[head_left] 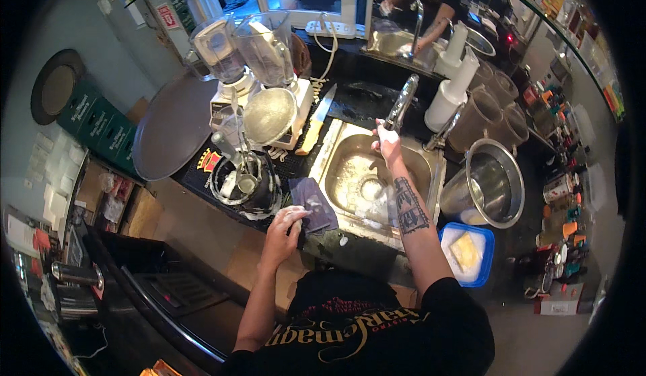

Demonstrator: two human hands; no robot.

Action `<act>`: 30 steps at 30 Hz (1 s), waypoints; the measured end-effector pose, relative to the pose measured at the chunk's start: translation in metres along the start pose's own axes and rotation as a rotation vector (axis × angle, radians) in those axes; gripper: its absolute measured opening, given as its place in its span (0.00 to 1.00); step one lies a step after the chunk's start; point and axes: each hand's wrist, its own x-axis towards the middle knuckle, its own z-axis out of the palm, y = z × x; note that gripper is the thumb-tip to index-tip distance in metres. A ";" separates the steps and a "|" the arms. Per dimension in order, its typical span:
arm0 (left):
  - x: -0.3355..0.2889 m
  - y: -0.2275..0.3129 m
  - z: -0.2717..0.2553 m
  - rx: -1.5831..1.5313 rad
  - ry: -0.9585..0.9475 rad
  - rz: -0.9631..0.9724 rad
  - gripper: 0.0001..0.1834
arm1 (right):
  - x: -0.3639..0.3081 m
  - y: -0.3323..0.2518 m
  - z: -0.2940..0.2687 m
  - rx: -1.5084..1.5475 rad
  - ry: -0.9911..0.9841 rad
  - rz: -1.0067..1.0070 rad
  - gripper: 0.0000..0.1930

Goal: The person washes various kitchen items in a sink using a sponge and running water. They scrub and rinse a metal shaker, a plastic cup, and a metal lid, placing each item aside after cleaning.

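A metal faucet arches over the steel sink, and my right hand, soapy at the fingers, is closed at the end of its spout. My tattooed right forearm crosses above the basin, hiding part of it. Foam and water lie around the drain. At the sink's left edge, my left hand has lather over its fingers. They close on the near left corner of a dark purple-grey rectangular piece, perhaps a shallow plastic container, with a little foam on top.
Left of the sink are a dark tub with soapy utensils, a yellow-handled knife and two blenders. A steel bucket and a blue tray with a yellow sponge stand right. Brown pitchers sit behind.
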 end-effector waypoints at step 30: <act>0.211 -0.131 0.270 -0.706 -0.389 -0.567 0.14 | -0.115 0.020 0.062 0.184 0.166 0.059 0.31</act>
